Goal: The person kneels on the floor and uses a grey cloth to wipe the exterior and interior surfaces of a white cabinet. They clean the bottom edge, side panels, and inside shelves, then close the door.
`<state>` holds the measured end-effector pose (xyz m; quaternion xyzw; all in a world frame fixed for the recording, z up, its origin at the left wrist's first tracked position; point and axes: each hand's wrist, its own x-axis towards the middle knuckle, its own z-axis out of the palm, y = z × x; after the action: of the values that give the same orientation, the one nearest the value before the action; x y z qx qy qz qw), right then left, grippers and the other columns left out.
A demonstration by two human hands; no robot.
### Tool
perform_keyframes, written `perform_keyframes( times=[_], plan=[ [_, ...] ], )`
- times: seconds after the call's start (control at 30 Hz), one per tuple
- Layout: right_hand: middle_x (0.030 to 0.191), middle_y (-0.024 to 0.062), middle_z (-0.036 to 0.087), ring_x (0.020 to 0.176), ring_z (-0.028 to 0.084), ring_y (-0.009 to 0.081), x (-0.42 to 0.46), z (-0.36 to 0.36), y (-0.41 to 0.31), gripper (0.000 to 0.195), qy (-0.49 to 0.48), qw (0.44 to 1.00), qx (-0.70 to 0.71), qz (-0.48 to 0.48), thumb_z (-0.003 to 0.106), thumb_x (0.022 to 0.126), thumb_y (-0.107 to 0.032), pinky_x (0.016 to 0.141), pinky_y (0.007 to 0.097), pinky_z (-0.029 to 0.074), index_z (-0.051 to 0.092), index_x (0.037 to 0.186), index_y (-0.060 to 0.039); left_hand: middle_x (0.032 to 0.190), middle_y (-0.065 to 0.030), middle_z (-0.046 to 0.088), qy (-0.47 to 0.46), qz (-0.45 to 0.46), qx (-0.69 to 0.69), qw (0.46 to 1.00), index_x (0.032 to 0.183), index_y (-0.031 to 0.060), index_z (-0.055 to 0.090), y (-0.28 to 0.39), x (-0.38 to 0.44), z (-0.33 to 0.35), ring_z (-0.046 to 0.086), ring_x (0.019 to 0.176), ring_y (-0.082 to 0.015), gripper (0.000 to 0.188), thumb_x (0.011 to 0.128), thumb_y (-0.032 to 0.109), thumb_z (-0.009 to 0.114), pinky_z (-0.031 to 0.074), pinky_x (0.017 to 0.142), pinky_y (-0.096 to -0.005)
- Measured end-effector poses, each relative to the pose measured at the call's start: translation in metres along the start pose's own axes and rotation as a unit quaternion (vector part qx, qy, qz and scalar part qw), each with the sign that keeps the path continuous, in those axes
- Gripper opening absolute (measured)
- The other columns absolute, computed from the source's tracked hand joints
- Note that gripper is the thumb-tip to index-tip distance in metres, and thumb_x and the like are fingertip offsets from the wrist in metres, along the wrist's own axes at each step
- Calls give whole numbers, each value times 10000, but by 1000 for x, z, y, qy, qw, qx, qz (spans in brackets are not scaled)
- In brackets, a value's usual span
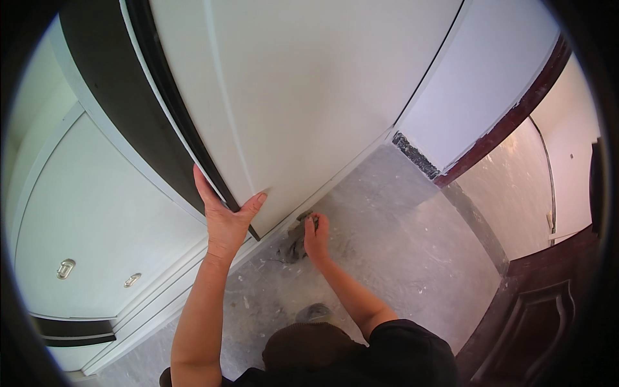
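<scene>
A large white sliding door panel (309, 96) with a black edge strip (179, 104) stands before me. My left hand (227, 220) grips that strip near the panel's lower end, thumb on the white face and fingers round the far side. Low by the bottom track (338, 176), my right hand (316, 234) has its fingers curled on a dark grey, crumpled cloth-like thing (294, 245). What exactly lies between its fingertips is too small to tell.
To the left is another white panel (106, 208) with metal fittings (66, 269). A dark red door frame (512, 116) stands right, and a dark red panelled door (527, 324) lower right. The grey floor (387, 251) is spattered.
</scene>
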<state>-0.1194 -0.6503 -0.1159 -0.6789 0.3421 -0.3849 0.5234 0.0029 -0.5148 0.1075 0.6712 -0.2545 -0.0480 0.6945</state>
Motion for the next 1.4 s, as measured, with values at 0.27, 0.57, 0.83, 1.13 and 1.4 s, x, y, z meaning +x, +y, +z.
perform_keyframes(
  times=[0.27, 0.57, 0.83, 1.13, 1.4],
  plan=[
    [1087, 141, 484, 1008, 485, 260, 15, -6, -40, 250, 15, 998, 42, -35, 521, 894, -139, 924, 345, 396, 517, 1099, 4, 1312, -140, 386, -18, -28, 17, 999, 1399, -3, 117, 8, -6, -18, 455, 1150, -206, 920, 736, -21, 755, 448, 936, -306],
    [1125, 109, 459, 1043, 461, 205, -9, 18, -79, 398, -8, 997, 51, -57, 625, 838, -104, 944, 318, 382, 446, 1182, -14, 1067, -92, 590, -7, -55, 15, 998, 1162, -31, 507, 21, -29, -59, 573, 962, -170, 463, 757, -27, 732, 490, 859, -307],
    [1202, 156, 401, 1112, 436, 268, -35, 35, -83, 540, -75, 991, 49, -96, 683, 733, -56, 976, 351, 369, 432, 1209, -23, 1210, -102, 519, 75, -68, 48, 994, 1271, -16, 417, 24, -61, -95, 505, 1107, -182, 533, 811, -4, 686, 379, 1001, -331],
    [1218, 212, 388, 1146, 408, 363, -42, 57, -61, 578, -90, 973, 31, -208, 630, 668, -12, 1001, 404, 347, 440, 1214, -9, 1229, -87, 529, 29, -88, 137, 986, 1288, -16, 440, 26, -80, -154, 487, 1134, -188, 529, 862, 185, 682, 336, 1022, -336],
    [1199, 111, 480, 1146, 461, 229, 79, 14, -13, 514, 75, 985, 21, -151, 547, 722, 47, 997, 345, 370, 463, 1226, -10, 1161, -57, 568, 63, -89, 157, 981, 1255, 14, 496, 15, -102, -206, 517, 1058, -176, 547, 817, 233, 739, 373, 976, -323]
  ],
)
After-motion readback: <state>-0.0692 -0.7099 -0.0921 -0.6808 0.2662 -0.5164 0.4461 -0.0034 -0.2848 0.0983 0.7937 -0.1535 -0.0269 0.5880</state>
